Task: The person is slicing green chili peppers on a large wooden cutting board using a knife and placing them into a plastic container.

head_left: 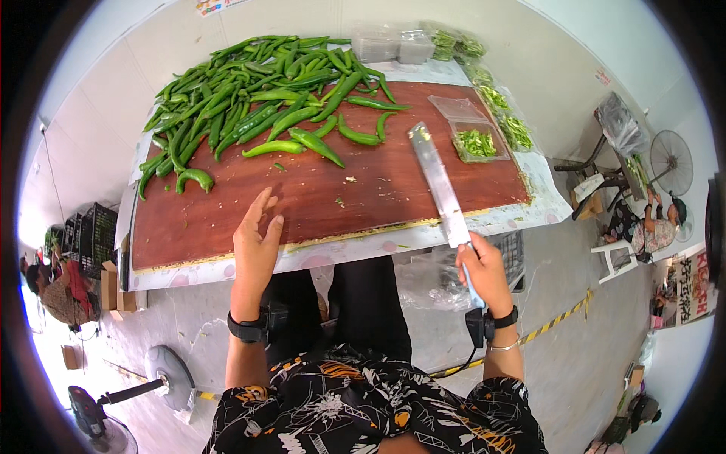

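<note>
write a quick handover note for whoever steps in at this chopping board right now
Left hand: open, empty, resting flat on the board near its front edge.
Right hand: grip shut on the knife, blade lying across the board's right side.
Peppers: big whole pile at the board's far left, none under the blade.
Done: a clear tray at the far right holds chopped pepper; filled bags lie beyond it.
Left: most of the pile looks uncut.
</note>
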Motion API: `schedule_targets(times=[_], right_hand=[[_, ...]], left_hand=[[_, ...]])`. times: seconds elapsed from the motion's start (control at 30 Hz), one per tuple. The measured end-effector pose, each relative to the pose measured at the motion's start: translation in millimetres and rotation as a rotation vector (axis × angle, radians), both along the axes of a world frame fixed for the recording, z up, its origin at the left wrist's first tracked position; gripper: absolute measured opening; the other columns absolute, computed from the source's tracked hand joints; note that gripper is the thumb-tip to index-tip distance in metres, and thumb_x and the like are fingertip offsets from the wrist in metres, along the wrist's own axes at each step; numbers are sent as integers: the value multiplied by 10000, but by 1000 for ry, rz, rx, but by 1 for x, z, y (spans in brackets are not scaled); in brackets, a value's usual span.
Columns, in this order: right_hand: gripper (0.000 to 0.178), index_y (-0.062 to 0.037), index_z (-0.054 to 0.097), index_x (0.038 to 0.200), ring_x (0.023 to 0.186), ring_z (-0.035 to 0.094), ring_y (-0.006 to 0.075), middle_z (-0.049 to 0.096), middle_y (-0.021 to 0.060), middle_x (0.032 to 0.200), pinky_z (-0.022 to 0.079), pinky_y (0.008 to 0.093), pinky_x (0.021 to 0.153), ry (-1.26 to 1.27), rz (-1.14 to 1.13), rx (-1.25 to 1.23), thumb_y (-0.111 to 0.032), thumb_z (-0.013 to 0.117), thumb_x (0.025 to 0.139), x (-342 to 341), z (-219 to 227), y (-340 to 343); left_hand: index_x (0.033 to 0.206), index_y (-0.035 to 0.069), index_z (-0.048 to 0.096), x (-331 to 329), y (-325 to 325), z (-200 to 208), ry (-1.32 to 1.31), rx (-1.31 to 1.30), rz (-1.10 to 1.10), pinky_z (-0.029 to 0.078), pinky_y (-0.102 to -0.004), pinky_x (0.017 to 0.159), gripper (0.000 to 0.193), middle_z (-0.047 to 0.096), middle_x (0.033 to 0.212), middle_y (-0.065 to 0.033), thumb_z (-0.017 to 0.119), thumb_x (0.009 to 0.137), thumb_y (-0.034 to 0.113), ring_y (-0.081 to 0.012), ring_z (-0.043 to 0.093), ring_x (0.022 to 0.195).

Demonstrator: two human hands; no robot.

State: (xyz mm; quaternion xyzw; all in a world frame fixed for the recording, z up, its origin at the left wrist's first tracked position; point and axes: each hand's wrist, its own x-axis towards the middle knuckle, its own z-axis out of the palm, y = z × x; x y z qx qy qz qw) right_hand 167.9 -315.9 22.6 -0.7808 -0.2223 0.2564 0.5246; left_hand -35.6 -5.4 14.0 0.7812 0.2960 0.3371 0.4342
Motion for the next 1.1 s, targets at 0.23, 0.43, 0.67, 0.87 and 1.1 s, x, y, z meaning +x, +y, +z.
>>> schedule_targets(times=[0.23, 0.43, 0.67, 0.87, 1.1], right_hand=[[163, -9, 589, 1048, 537, 520, 50, 546, -5, 670, 426, 237, 486, 108, 290, -5, -138, 542, 962, -43, 11, 38], [190, -2, 587, 1069, 527, 516, 62, 543, -9, 655, 423, 245, 494, 55, 405, -111, -143, 539, 952, -51, 18, 53], [212, -8, 596, 1115, 511, 522, 48, 543, -9, 667, 410, 224, 455, 52, 155, -41, -137, 533, 959, -43, -3, 24], [161, 8, 574, 1058, 512, 516, 68, 563, 14, 715, 417, 232, 458, 77, 18, 37, -119, 509, 983, -47, -1, 11], [150, 1, 579, 1039, 508, 518, 67, 568, 12, 714, 418, 228, 452, 89, 30, 82, -126, 519, 988, -48, -19, 8]], left_hand=[[1327, 23, 543, -20, 12, 1, 2, -20, 37, 467, -332, 952, 447, 663, 1186, -164, 603, 885, 29, -231, 628, 1084], [1313, 12, 549, -21, 35, 15, 25, 172, 10, 458, -341, 957, 449, 640, 1211, -186, 617, 870, 37, -290, 611, 1118], [1310, 18, 551, 9, 38, 39, 31, 477, -124, 461, -351, 938, 451, 621, 1257, -153, 627, 866, 47, -299, 598, 1128], [1262, -10, 560, 53, 46, 48, 89, 461, -346, 432, -393, 988, 430, 583, 1270, -186, 637, 847, 73, -347, 544, 1171], [1270, -15, 549, 117, 68, 15, 176, 516, -438, 411, -394, 1019, 464, 577, 1255, -216, 643, 844, 142, -369, 515, 1198]])
